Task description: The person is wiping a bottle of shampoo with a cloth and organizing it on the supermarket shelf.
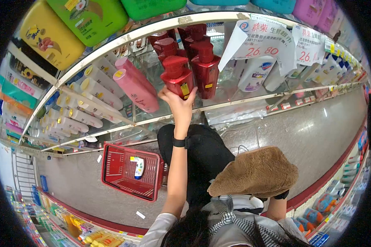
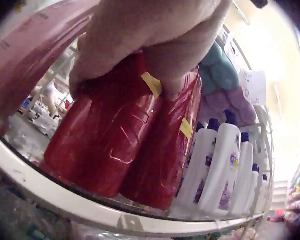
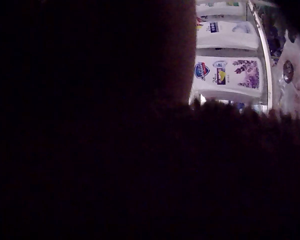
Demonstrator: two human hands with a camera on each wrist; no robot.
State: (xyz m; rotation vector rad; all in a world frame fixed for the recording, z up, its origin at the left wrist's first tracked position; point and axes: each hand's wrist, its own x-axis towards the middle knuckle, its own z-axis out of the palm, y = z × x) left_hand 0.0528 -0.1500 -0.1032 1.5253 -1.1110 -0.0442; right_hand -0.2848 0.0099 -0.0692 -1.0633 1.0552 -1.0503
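My left hand (image 1: 179,106) grips a red pump bottle (image 1: 181,87) low on its body, fingers and thumb on opposite sides. In the left wrist view the same bottle (image 2: 97,140) stands over the shelf's front edge with a yellow sticker near its shoulder. A second red pump bottle (image 1: 206,76) stands close on the right, more of them behind. Pink bottles (image 1: 140,90) lean to the left. A brown fuzzy item (image 1: 259,171) covers my right hand; only the forearm (image 1: 277,209) shows below it. Most of the right wrist view is dark.
A red shopping basket (image 1: 105,173) on the floor holds a white bottle (image 1: 139,168). Paper price signs (image 1: 257,41) hang over white bottles (image 1: 255,74) at right. A pale shelf edge (image 1: 148,119) runs across the front. More stocked shelves stand behind me.
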